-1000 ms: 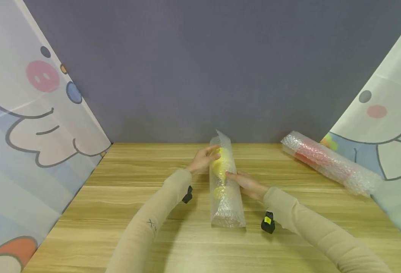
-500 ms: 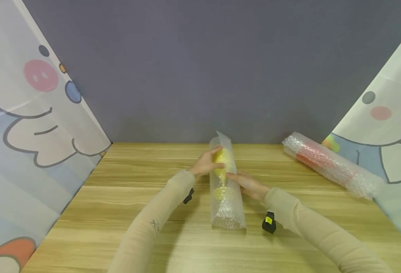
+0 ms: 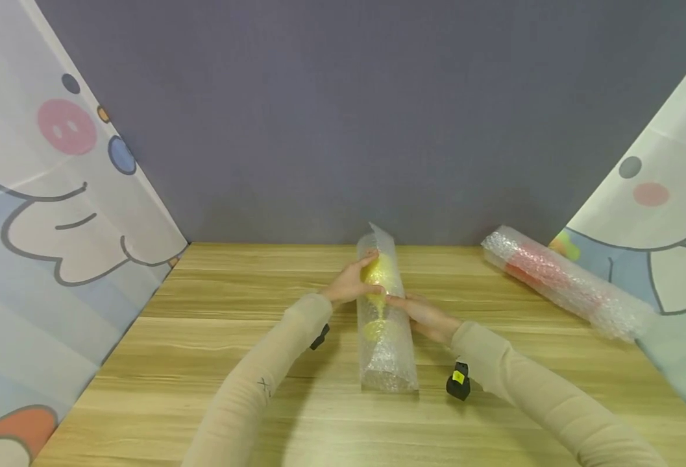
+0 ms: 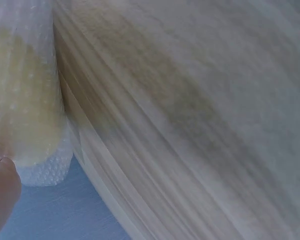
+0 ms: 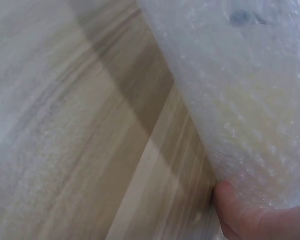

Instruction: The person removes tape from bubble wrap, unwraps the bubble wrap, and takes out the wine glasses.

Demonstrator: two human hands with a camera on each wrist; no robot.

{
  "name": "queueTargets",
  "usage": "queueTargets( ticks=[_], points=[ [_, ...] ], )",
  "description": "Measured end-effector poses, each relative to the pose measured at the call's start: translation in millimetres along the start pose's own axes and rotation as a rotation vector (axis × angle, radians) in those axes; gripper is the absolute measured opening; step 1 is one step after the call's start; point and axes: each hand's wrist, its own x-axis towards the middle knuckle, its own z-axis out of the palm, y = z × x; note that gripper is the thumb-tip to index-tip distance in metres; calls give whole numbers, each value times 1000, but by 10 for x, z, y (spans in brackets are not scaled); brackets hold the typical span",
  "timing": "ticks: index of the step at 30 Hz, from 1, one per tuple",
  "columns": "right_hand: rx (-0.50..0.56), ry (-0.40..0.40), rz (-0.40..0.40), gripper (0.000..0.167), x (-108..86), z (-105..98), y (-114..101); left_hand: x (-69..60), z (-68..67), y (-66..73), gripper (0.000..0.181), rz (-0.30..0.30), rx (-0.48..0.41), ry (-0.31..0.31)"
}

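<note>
A roll of bubble wrap [image 3: 386,363] lies lengthwise on the table, with a yellow goblet-shaped thing [image 3: 376,329] showing through it. From the left, my left hand [image 3: 348,283] grips the roll's upper half, thumb across the top. My right hand [image 3: 427,316] holds the right side a little lower, its thumb on top close to the left thumb. In the left wrist view the wrap [image 4: 27,95] fills the left edge above part of my hand [image 4: 2,187]. The right wrist view has my fingers [image 5: 240,215] against the wrap's lower end. Fingers beneath the roll are hidden.
A second bubble-wrapped roll [image 3: 564,279] with something red inside lies slanted at the table's back right. The wooden table [image 3: 232,272] meets a grey panel [image 3: 343,130] behind. Cartoon-printed sheets [image 3: 85,227] flank both sides. A black wrist camera [image 3: 458,383] sits below the right wrist.
My left hand has come further over the roll, and its thumb has moved down and right to meet the right thumb. The right hand and both rolls stay nearly still.
</note>
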Motion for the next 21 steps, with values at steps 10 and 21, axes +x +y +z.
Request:
queueTargets(
  ticks=[10, 21],
  points=[
    [-7, -36, -40, 60, -29, 9, 21, -27, -2, -40, 88, 14, -3, 13],
    [0, -36, -51, 63, -30, -27, 58, -130, 29, 2, 82, 5, -21, 33]
  ],
)
